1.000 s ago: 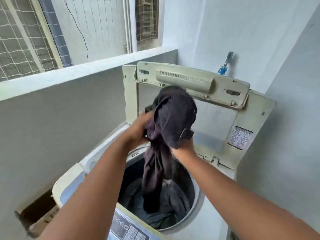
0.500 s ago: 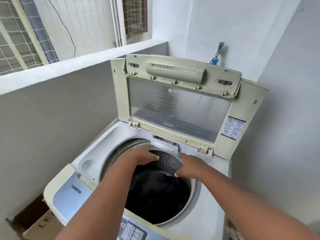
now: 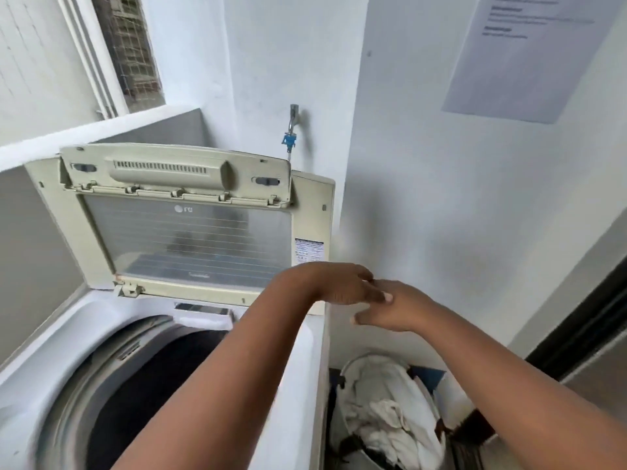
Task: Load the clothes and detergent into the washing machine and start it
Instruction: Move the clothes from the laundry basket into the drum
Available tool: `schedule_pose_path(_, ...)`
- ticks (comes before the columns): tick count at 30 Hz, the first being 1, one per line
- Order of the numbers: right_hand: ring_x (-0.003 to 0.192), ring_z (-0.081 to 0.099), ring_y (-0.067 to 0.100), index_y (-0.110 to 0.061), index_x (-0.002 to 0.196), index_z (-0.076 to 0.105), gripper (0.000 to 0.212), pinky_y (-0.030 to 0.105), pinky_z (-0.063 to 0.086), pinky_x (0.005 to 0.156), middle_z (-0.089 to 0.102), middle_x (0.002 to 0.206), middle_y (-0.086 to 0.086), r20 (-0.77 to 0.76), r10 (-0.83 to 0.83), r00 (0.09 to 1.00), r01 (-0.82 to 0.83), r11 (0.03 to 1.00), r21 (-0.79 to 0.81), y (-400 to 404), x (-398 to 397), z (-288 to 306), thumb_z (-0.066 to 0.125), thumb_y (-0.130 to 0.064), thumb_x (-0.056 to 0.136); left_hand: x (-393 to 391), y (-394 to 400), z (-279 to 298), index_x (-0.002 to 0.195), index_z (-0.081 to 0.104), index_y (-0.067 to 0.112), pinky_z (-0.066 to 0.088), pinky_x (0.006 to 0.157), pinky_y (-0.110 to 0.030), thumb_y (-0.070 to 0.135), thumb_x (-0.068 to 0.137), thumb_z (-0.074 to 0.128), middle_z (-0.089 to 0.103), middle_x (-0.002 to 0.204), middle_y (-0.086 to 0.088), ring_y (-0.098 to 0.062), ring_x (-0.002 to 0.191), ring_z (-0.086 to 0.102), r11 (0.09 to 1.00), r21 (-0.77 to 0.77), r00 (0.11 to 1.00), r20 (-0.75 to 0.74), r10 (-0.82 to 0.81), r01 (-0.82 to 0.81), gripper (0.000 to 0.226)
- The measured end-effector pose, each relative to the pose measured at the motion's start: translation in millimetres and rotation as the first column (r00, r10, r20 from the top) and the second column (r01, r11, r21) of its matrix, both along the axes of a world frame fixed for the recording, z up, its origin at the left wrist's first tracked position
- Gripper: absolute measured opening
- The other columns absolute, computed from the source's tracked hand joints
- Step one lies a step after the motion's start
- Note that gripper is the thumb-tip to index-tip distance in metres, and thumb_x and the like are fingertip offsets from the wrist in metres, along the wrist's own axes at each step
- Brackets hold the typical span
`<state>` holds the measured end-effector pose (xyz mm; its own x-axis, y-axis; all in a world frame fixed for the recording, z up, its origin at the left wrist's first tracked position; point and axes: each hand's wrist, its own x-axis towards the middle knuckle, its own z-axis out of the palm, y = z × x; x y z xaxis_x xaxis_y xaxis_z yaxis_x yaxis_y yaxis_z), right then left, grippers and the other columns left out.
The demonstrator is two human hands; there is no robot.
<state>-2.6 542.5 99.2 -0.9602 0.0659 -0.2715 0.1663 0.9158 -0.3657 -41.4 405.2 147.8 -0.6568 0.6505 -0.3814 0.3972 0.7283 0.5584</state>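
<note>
The top-loading washing machine [image 3: 298,385] fills the left half of the view, its cream lid [image 3: 183,232] standing upright and open. Dark clothes [image 3: 135,395] lie inside the drum. Both my hands hover in the air past the machine's right edge, above a laundry basket [image 3: 353,446] on the floor that holds white clothes [image 3: 390,401]. My left hand [image 3: 342,283] is empty with fingers loosely spread. My right hand [image 3: 393,308] is also empty, its fingers apart and touching the left hand's fingertips. No detergent is in view.
A tap with a blue hose fitting [image 3: 290,137] sticks out of the white wall behind the lid. A paper notice [image 3: 529,52] hangs on the right wall. A dark door frame [image 3: 590,320] runs along the far right. A low ledge [image 3: 95,130] borders the left.
The dark garment went from my hands into the drum. Both hands then left the drum and swung right, and my view turned right so the basket of white clothes appeared.
</note>
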Motion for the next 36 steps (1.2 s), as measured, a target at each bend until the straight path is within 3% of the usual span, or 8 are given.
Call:
schedule_pose_path(6,0.103,0.062,0.022,-0.032,0.124,0.051,0.052,0.026,0.041,0.071,0.064,0.118,-0.001,0.112,-0.022,0.993,0.022,1.000,0.003,125.2,-2.8,-105.7,0.060,-0.047,0.075,-9.0,140.6,-96.1,0.149,0.025,0.014,0.026,0.111,-0.037,0.046,0.092,0.051,0.030,0.155,-0.009,-0.027,0.139,0.033,0.992,-0.113,0.991,0.121,-0.049,0.063,0.070)
schedule_pose_path(9,0.115,0.057,0.022,-0.030,0.132,0.044,0.055,0.026,0.042,0.080,0.058,0.127,-0.001,0.196,-0.020,0.980,0.032,0.998,-0.061,179.1,-6.6,-184.5,0.055,-0.037,0.079,-25.4,193.9,-181.9,0.152,0.015,0.021,0.018,0.118,-0.041,0.061,0.083,0.054,0.018,0.160,-0.004,-0.025,0.146,0.019,0.978,-0.207,0.997,0.080,-0.019,0.036,0.089)
schedule_pose_path(13,0.117,0.052,0.028,-0.024,0.135,0.036,0.054,0.036,0.045,0.086,0.051,0.126,0.005,0.282,0.012,0.959,-0.005,1.000,-0.027,219.9,-12.3,-286.7,0.053,-0.036,0.085,-36.2,222.4,-306.1,0.152,0.012,0.020,0.009,0.119,-0.047,0.073,0.084,0.034,0.014,0.160,-0.007,-0.028,0.147,0.011,0.912,-0.407,0.990,-0.102,-0.097,0.047,0.089)
schedule_pose_path(23,0.127,0.044,0.032,-0.020,0.148,0.017,0.073,0.040,0.043,0.097,0.034,0.145,0.010,0.511,-0.015,0.859,0.074,0.993,-0.094,219.5,-21.6,-528.8,0.056,-0.027,0.087,-30.2,226.9,-574.4,0.151,-0.012,0.018,-0.005,0.119,-0.050,0.064,0.088,0.036,-0.015,0.160,-0.008,-0.031,0.147,-0.013,0.775,-0.608,0.984,0.063,-0.167,0.170,0.091)
schedule_pose_path(28,0.138,0.026,0.039,-0.030,0.150,0.005,0.081,0.045,0.033,0.108,0.013,0.155,0.014,0.693,-0.194,0.695,0.293,0.956,-0.026,219.0,-28.0,-639.0,0.056,-0.032,0.088,-43.7,239.4,-677.2,0.149,-0.020,0.021,0.007,0.117,-0.054,0.065,0.082,0.050,-0.018,0.159,-0.009,-0.037,0.146,-0.010,0.771,-0.603,0.978,0.091,-0.189,0.205,0.106)
schedule_pose_path(32,0.144,0.010,0.038,-0.045,0.144,0.023,0.062,0.053,0.025,0.112,-0.002,0.157,0.013,0.762,-0.122,0.636,0.175,0.985,0.012,217.0,-21.7,-703.8,0.051,-0.039,0.089,-54.7,256.4,-736.3,0.148,-0.022,0.029,0.028,0.108,-0.056,0.049,0.080,0.065,-0.021,0.159,-0.006,-0.041,0.146,-0.002,0.825,-0.519,0.973,0.065,-0.221,0.222,0.113)
schedule_pose_path(34,0.137,0.021,0.039,-0.043,0.139,0.037,0.051,0.050,0.029,0.110,0.005,0.153,0.014,0.756,-0.108,0.646,0.091,0.994,0.065,217.6,-18.1,-721.7,0.049,-0.035,0.091,-61.8,266.2,-757.0,0.147,-0.021,0.034,0.038,0.101,-0.054,0.040,0.080,0.068,-0.016,0.160,-0.004,-0.040,0.145,0.006,0.847,-0.467,0.962,0.032,-0.270,0.254,0.111)
schedule_pose_path(36,0.125,0.034,0.043,-0.034,0.135,0.047,0.043,0.049,0.036,0.104,0.017,0.147,0.018,0.724,-0.097,0.683,-0.005,0.990,0.138,216.0,-13.8,-731.8,0.045,-0.029,0.092,-69.4,274.5,-772.9,0.147,-0.020,0.038,0.046,0.093,-0.051,0.033,0.079,0.070,0.012,0.158,-0.006,-0.037,0.137,0.026,0.862,-0.435,0.959,0.012,-0.282,0.259,0.112)
